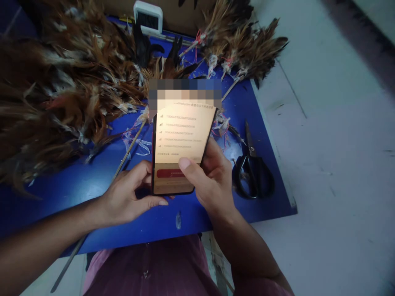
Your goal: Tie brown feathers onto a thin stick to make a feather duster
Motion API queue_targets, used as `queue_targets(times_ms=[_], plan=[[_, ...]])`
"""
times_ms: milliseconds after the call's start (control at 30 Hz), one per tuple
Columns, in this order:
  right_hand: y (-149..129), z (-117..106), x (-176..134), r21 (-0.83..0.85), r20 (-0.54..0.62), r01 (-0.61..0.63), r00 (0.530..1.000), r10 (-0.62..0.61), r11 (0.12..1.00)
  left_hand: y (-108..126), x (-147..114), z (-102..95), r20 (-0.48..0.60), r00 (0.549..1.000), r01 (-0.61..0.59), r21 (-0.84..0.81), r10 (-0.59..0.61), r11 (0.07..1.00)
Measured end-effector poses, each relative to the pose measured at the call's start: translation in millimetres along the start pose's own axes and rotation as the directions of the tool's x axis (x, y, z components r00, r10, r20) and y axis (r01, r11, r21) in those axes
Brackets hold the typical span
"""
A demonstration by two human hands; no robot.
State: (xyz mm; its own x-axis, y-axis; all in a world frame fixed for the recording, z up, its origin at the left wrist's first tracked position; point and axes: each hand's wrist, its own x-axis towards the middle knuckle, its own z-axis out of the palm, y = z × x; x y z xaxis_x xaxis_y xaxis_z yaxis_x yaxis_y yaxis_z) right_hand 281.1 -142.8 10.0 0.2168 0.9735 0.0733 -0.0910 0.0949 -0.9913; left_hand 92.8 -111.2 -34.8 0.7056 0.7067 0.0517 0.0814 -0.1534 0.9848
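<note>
Here on the left, a great heap of brown feathers [77, 78] spreads across the far left corner of the bench [145, 232], and a thin stick [132, 144] slants out past the near edge. Next comes the left hand [126, 197], fingers curled around the phone's lower left side, thumb under its bottom. A white-framed device [148, 18] stands by the far edge. The phone [182, 139], screen lit, is up above the bench's near edge, and the right hand [214, 176] grips its right side, thumb over the screen! String-tied feather bundles [247, 49] overhang the far right corner; black-handled scissors [252, 151] lie near the right edge.
</note>
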Motion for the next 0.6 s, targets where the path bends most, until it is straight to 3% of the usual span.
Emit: queue_targets(times_ms=[400,600], plan=[[1,-9,2,0.142,0.083,0.027,0.996,-0.039,0.989,8,3,3.4,0.036,0.998,0.061,-0.224,-0.054,0.973],[0,-12,3,0.118,0.114,0.007,0.993,-0.021,0.993,14,7,3.8,0.055,0.997,0.060,-0.286,-0.047,0.956]])
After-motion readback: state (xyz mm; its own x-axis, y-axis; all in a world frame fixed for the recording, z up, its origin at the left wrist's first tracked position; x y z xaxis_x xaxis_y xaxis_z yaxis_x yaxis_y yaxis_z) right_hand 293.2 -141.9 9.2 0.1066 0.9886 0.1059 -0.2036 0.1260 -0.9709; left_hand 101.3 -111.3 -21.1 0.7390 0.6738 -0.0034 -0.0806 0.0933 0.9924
